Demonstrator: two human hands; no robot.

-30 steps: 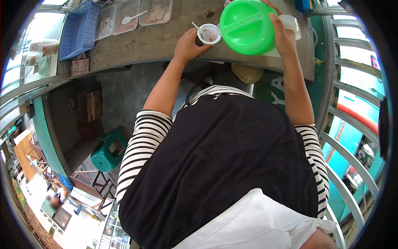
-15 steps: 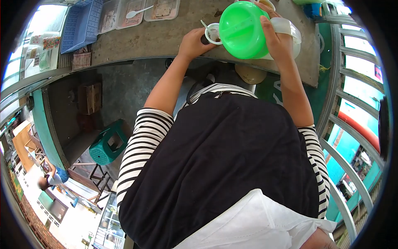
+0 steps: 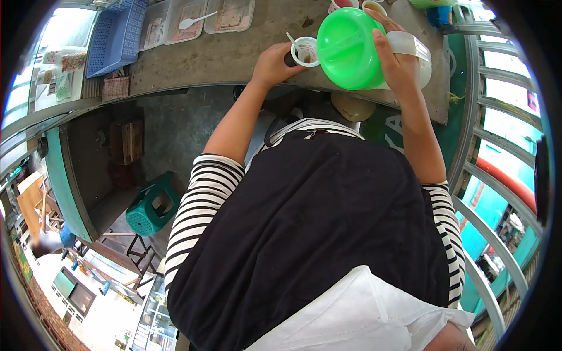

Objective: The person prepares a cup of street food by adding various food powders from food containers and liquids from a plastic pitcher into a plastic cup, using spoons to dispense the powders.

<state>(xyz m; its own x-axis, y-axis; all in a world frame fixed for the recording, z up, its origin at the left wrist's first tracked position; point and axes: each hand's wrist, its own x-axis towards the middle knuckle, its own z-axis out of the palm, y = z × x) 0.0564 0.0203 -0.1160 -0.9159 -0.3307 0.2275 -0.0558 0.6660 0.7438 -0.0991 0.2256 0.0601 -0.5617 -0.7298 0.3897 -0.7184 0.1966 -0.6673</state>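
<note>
My left hand (image 3: 276, 64) is wrapped round a small white cup (image 3: 305, 52) near the counter's front edge, with a white spoon (image 3: 292, 41) leaning out of it. A little dark stuff shows at the cup's bottom. My right hand (image 3: 399, 54) grips a pitcher with a green lid (image 3: 351, 49); its clear body and handle (image 3: 422, 57) show on the right. The lid is tilted toward me, its left edge right beside the cup's rim. Whether liquid flows between them cannot be seen.
Clear trays (image 3: 229, 16), one with a white spoon (image 3: 188, 23), and a blue basket (image 3: 115, 41) stand at the counter's left. Two cups (image 3: 374, 8) are behind the pitcher. A green stool (image 3: 153, 206) stands lower left; metal railings (image 3: 509, 105) run along the right. A person (image 3: 51, 241) is far left.
The pitcher has shifted slightly right and toward me, uncovering more of the cup and another cup behind. The cup has moved slightly right. The distant person has moved left.
</note>
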